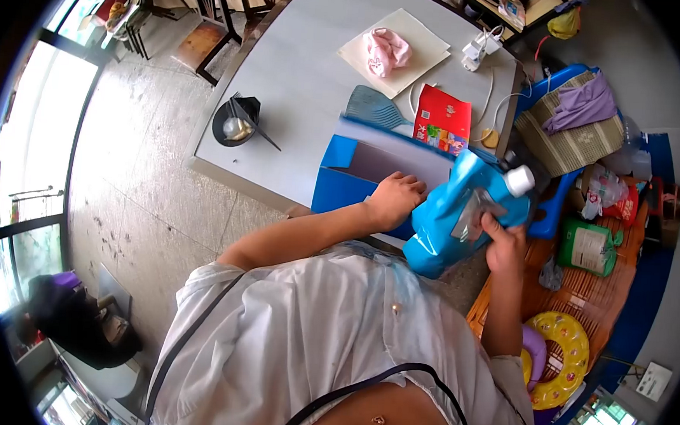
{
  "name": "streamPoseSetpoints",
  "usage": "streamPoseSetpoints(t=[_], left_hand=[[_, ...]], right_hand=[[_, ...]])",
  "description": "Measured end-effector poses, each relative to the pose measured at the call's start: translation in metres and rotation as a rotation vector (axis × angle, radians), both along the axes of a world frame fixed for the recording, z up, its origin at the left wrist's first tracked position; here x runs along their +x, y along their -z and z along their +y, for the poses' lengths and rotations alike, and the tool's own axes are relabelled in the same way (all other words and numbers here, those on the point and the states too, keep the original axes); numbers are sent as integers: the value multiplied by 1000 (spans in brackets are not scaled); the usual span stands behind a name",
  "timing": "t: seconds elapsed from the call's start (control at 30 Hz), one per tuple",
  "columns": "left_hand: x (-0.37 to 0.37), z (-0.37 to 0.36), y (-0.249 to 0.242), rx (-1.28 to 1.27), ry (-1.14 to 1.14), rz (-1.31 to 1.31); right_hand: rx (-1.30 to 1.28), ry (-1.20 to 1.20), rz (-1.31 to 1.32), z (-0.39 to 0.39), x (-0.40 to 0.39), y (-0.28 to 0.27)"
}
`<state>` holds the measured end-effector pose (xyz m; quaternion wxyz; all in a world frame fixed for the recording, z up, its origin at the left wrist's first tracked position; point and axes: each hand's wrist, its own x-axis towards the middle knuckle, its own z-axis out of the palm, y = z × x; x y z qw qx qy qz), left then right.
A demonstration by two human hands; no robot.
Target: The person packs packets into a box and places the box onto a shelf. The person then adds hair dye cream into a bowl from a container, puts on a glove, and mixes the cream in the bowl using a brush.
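- Right hand (pixel 502 242) grasped the blue pouch (pixel 453 212), thumb on top of it; other fingers mostly hidden behind.
- Pouch sat between both hands, tilted, its white cap (pixel 520 181) just above the right hand and pointing right.
- Left hand (pixel 397 200) was at the open blue box (pixel 338 185), fingers bent over its near side; could not tell whether they gripped it or only rested there.
- Box lay on the near edge of the bench (pixel 287 61), grey inside, reaching left of and beyond the left hand; pouch overlapped its right end from this view.
- Red packet (pixel 443 114), printed, was just beyond the box, ahead of both hands.
- Teal slatted paddle (pixel 374 108) lay left of the packet, beyond the left hand.
- Green packet (pixel 589 247) was right of the right hand, on the slatted wooden surface (pixel 584 294).
- Yellow ring (pixel 563 327), inflatable-looking, lay nearer the body on that same surface, right of the right forearm.
- Purple cloth (pixel 584 103) lay ahead and right of the right hand, over a striped mat (pixel 597 142).
- Black bowl (pixel 225 124) with a dark utensil was well left of the left hand.
- Pink cloth (pixel 387 52) lay on pale sheets (pixel 424 46), well beyond the left hand.
- White plug (pixel 474 55) with cables was at the bench's far right, well beyond the right hand.
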<state>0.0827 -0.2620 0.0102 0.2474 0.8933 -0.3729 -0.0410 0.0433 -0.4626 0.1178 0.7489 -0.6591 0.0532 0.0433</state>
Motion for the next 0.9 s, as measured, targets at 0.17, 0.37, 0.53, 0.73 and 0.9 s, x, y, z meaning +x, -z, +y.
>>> streamPoseSetpoints(t=[0.17, 0.37, 0.53, 0.73, 0.9], left_hand=[[-6, 22, -4, 24, 27, -64], [-44, 53, 7, -57, 102, -152], [-56, 64, -7, -112, 49, -196], [-75, 111, -23, -38, -152, -148], [-79, 139, -10, -294, -462, -4]], right_hand=[[191, -184, 171, -1, 47, 13], [224, -183, 159, 20, 73, 12], [-33, -121, -49, 64, 57, 27], [-51, -191, -29, 83, 50, 28], [-164, -105, 64, 94, 45, 45]])
